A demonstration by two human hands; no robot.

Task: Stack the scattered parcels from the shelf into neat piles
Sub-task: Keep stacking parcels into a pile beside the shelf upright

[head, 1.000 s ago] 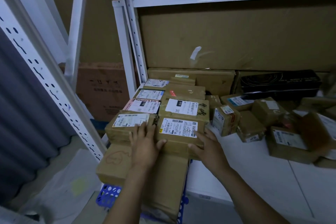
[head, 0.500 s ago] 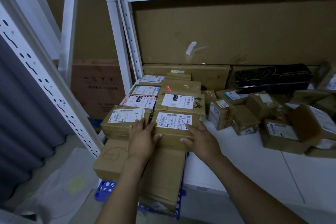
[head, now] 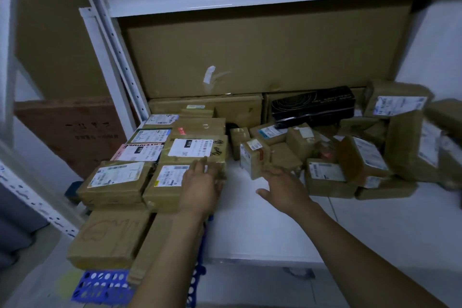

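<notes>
Head view, dim and partly blurred. The largest item is a white metal shelf (head: 250, 227), whose deck carries all the task items. A large flat brown cardboard sheet (head: 262, 57) stands against its back.

At the left end of the deck is a squared block of brown tape-wrapped parcels with white labels (head: 192, 147), laid edge to edge in two columns, labels up. These are judged to be the finished piles, set tight against the upright to leave deck room for sorting.

At the right end is a loose heap of brown parcels (head: 362, 160), tilted and overlapping at odd angles, not yet stacked. A black rectangular box (head: 312, 105) lies behind the heap. Bare deck separates block and heap. Below the front edge, plain brown cartons (head: 107, 237) sit on a blue perforated plastic crate (head: 100, 285).

Both hands are empty and apart.
- **Left hand** (head: 200, 182): it lies palm down, fingers straight, on the right part of the front labelled parcel (head: 165, 180) of the block. It is judged to be steadying or squaring that parcel.
- **Right hand** (head: 282, 187): it is extended over bare deck, palm down, fingers spread. The tips are just beside a small brown parcel (head: 255, 157) at the heap's near-left edge, and blur prevents confirming contact. This is judged a reach for the next parcel.

Both forearms enter from the lower edge, the right on a long diagonal.
</notes>
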